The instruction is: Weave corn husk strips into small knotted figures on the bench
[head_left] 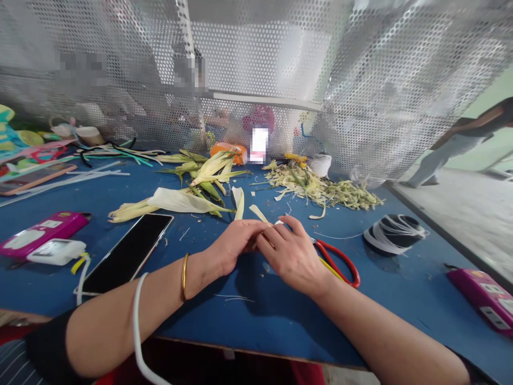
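Perforated mesh fills most of the top of the frame, with blurred shapes behind it, and a blue table spreads below. At the upper right, a person stands on the pale floor beyond the table.

At the centre of the frame, the left hand and right hand meet above the table. The fingers of both are bent and drawn together, the right ones lying over the tips of the left. Two pale husk strips show just above them: a long strip rising behind the left hand, and a short strip slanting down to where the fingers meet. Whether either is gripped I cannot tell, as the fingertips are hidden.

A gold bangle circles the left wrist, and a white cable crosses that forearm at the lower left. Left of the hands lie a broad husk, a dark phone and a purple socket with a white charger against it. Above, at upper centre, are a heap of husks, an orange packet and, further right, a pile of shreds.

Scissors with red and yellow handles lie just beside the right hand; a spool stands further right.
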{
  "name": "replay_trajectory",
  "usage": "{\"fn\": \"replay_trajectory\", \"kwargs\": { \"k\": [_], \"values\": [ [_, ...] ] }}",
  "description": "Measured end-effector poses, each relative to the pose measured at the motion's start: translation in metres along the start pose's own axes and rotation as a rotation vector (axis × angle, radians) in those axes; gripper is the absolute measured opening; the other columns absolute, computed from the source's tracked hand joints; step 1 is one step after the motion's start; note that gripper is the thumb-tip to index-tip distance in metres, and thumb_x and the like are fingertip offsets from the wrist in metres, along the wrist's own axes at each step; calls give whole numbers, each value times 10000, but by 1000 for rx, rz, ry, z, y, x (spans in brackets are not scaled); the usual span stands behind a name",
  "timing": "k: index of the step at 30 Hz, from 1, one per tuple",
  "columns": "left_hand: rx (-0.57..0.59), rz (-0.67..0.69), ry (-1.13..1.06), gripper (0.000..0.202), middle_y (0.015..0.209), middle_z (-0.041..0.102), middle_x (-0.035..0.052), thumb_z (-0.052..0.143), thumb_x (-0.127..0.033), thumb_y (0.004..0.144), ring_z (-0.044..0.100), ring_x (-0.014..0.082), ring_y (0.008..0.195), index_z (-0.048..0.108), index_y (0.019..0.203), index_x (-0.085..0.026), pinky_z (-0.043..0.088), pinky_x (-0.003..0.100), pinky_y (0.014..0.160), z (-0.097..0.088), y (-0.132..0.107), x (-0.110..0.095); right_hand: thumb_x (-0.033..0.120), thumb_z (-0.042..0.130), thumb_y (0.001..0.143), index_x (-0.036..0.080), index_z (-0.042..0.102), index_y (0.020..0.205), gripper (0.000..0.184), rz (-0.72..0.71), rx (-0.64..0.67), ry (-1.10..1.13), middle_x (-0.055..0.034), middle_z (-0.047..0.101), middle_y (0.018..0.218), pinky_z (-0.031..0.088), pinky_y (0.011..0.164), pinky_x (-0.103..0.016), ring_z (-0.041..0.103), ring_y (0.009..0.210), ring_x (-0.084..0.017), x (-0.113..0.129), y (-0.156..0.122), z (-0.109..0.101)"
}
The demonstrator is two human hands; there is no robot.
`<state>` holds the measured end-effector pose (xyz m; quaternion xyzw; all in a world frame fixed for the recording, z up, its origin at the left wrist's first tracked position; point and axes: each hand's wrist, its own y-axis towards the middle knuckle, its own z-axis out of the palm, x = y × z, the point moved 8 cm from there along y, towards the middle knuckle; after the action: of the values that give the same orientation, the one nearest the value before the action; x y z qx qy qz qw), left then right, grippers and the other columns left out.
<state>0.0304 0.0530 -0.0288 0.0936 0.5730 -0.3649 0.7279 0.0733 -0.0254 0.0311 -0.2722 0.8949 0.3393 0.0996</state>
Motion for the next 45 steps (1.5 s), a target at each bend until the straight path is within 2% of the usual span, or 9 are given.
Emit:
{"fn": "replay_trajectory", "kwargs": {
  "k": [8, 14, 17, 22, 26, 31, 36, 40, 45],
  "values": [
    [-62, -13, 90, 345, 693, 637, 23, 821, -324, 564, 531, 97, 609, 713, 810, -108, 370, 213, 578, -12, 3, 8, 98, 405, 959, 176, 594, 806, 255, -73, -63, 54, -24, 595, 734, 349, 947, -391, 519, 710, -172, 6, 1, -6],
    [-49, 0, 75, 240, 662, 634, 23, 801, -261, 581, 543, 105, 598, 709, 743, -110, 384, 212, 558, -6, 0, 6, 78, 361, 972, 177, 596, 811, 302, -145, -88, 61, -25, 592, 731, 369, 935, -373, 540, 726, -171, 13, -1, -5],
    [-74, 4, 66, 292, 670, 641, 14, 803, -250, 585, 539, 95, 584, 721, 828, -113, 389, 203, 553, -10, 1, 2, 103, 383, 976, 180, 608, 843, 273, -77, -100, 108, -24, 623, 755, 372, 948, -367, 559, 747, -168, 9, 0, -6],
    [-149, 82, 14, 301, 687, 644, -1, 805, -232, 594, 549, 92, 592, 698, 854, -123, 447, 216, 611, -24, 4, -16, 246, 502, 964, 147, 599, 1164, 243, 120, -107, 162, -103, 682, 1082, 370, 992, -401, 591, 1020, -224, -11, 0, -12],
    [-173, 58, -7, 202, 702, 661, 11, 750, -235, 659, 604, 123, 655, 695, 834, -149, 467, 236, 643, -28, 3, -21, 160, 515, 945, 176, 633, 1108, 202, 157, -144, 105, -58, 701, 941, 370, 980, -403, 611, 884, -191, -21, -5, -15],
    [-143, 36, 73, 259, 682, 632, -2, 812, -292, 621, 584, 108, 638, 690, 791, -139, 450, 232, 633, -24, 2, -17, 78, 451, 953, 153, 657, 989, 222, 97, -182, 91, -32, 686, 793, 394, 933, -367, 582, 731, -149, -17, -5, -17],
    [-163, 68, 105, 320, 652, 643, 4, 818, -307, 599, 543, 80, 580, 720, 835, -114, 424, 214, 614, -24, 2, -14, 103, 443, 958, 138, 657, 926, 219, -117, -188, 72, -37, 640, 728, 452, 761, -320, 548, 669, -151, 4, -3, -21],
    [-213, 89, 138, 312, 669, 686, 38, 797, -262, 603, 565, 92, 589, 733, 862, -99, 446, 227, 640, -26, 1, -16, 102, 488, 936, 105, 659, 907, 173, -223, -250, 41, -63, 645, 717, 480, 731, -336, 566, 659, -171, 15, -5, -28],
    [-201, 94, 130, 280, 688, 706, 47, 799, -263, 607, 594, 106, 614, 730, 828, -106, 460, 228, 644, -25, 2, -17, 79, 438, 947, 130, 639, 900, 213, -190, -216, 132, -50, 645, 694, 494, 744, -328, 582, 649, -169, 17, -3, -26]
  ]
}}
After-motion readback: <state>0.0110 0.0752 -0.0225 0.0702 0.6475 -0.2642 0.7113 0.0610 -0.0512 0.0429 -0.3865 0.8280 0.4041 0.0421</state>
